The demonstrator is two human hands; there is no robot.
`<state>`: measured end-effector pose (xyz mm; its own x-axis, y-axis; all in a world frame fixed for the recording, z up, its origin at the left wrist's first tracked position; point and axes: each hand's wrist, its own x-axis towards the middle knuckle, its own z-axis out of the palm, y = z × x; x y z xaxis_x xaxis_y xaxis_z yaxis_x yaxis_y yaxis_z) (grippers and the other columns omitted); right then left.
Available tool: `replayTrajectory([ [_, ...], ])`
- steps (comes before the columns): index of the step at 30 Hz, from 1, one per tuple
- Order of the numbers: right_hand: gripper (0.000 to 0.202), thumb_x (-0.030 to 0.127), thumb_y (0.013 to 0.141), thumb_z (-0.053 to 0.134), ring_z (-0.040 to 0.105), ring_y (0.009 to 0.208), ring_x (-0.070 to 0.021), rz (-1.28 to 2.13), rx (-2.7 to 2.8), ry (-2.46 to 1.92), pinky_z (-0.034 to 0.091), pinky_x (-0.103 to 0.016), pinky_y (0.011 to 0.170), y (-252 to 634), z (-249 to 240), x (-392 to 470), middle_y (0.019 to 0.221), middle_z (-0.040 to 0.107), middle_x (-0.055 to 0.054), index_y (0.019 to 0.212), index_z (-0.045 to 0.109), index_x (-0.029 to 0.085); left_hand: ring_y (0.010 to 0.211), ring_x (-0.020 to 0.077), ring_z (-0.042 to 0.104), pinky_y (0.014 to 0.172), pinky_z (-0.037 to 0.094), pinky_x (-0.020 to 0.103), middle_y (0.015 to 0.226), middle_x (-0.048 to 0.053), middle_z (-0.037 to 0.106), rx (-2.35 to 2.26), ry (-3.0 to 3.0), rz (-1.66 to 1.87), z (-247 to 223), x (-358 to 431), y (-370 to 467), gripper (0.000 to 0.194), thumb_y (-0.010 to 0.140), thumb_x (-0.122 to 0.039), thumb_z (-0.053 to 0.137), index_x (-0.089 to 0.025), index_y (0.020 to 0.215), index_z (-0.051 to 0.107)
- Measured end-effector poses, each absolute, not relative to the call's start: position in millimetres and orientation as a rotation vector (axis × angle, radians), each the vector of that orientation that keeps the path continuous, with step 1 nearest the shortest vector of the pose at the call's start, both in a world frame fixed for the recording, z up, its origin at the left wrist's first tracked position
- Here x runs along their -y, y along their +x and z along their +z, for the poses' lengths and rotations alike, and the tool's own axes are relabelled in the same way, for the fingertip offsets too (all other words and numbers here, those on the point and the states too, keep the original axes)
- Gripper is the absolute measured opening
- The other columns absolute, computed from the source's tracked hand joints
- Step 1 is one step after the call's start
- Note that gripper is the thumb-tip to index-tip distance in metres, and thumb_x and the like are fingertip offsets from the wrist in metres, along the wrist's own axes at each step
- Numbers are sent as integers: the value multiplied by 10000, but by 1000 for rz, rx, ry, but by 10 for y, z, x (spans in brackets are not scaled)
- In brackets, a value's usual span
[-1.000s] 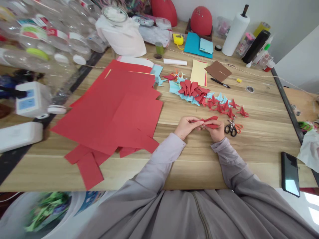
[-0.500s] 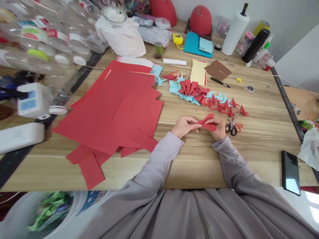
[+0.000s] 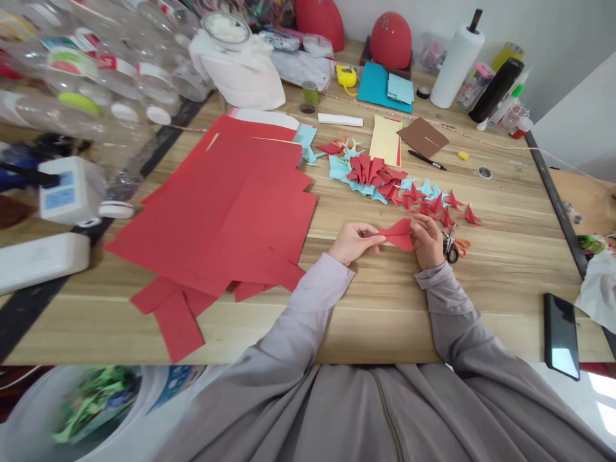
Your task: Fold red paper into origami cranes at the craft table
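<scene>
A folded red paper piece [image 3: 398, 235] is held above the wooden table between my two hands. My left hand [image 3: 357, 242] pinches its narrow left end between thumb and fingers. At the wider right end, my right hand [image 3: 427, 241] has its fingers curled against the paper's edge. Scissors [image 3: 452, 246] with black and orange handles lie just right of my right hand, partly covered by it. Beyond my hands is a cluster of folded red [image 3: 368, 169] and light blue paper figures [image 3: 339, 167].
Large red sheets [image 3: 226, 205] cover the table's left side, with red strips [image 3: 179, 327] near the front edge. A pen [image 3: 427, 160], brown paper [image 3: 423, 136] and yellow paper [image 3: 385, 139] lie farther back. A phone [image 3: 561, 335] is at the right edge.
The red piece now shows a wider, flatter fan shape at its right end. My right hand has shifted right and slightly up, its fingers more raised. My left hand keeps its pinch.
</scene>
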<state>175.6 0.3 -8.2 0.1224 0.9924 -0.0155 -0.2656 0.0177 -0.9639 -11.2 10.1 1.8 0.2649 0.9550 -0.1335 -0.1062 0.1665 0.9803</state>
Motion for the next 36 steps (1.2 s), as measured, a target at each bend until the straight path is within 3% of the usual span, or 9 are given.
replayTrajectory([
  [3,609,338,552,833,630,674,-145,1240,1129,-1100,521,-287,648,1726,-45,24,739,662,29,1080,541,251,440,100,541,495,399,222,474,16,618,-1010,1183,894,54,-77,-102,276,579,-360,794,-114,645,688],
  [5,685,337,503,860,630,670,-154,1251,1233,-1134,523,-292,647,1716,-39,38,716,652,31,1100,538,236,447,98,544,497,402,221,494,16,625,-1004,1190,887,59,-68,-82,283,573,-362,797,-113,644,682],
  [12,518,368,520,847,608,632,-134,1116,1284,-1228,512,-283,627,1692,-65,58,702,660,21,967,649,195,519,99,574,560,457,226,556,2,639,-933,1078,1107,27,-52,25,286,565,-340,812,-123,688,672],
  [20,308,396,603,795,643,689,-147,1227,1141,-1213,523,-279,650,1710,-104,59,770,720,-21,821,719,192,531,111,573,583,467,249,579,17,648,-925,1058,1063,34,-57,-3,304,577,-385,793,-121,655,665],
  [25,284,412,579,805,637,655,-151,1279,1156,-1232,518,-295,663,1730,-107,32,739,724,-16,743,734,191,512,98,556,559,445,231,551,5,625,-916,1063,1044,9,-66,-3,272,596,-364,777,-125,632,653],
  [31,414,579,625,717,642,628,-176,1467,1127,-1184,505,-291,600,1777,-43,38,647,705,-31,723,747,178,520,92,550,548,436,224,587,0,635,-845,956,1059,-12,-91,-46,209,587,-295,763,-125,653,660],
  [36,322,461,666,748,635,639,-140,1569,1444,-1148,496,-256,632,1751,19,52,723,723,-23,784,747,161,500,77,500,525,391,211,532,-20,568,-862,1189,928,7,-69,-32,202,618,-304,731,-122,608,644],
])
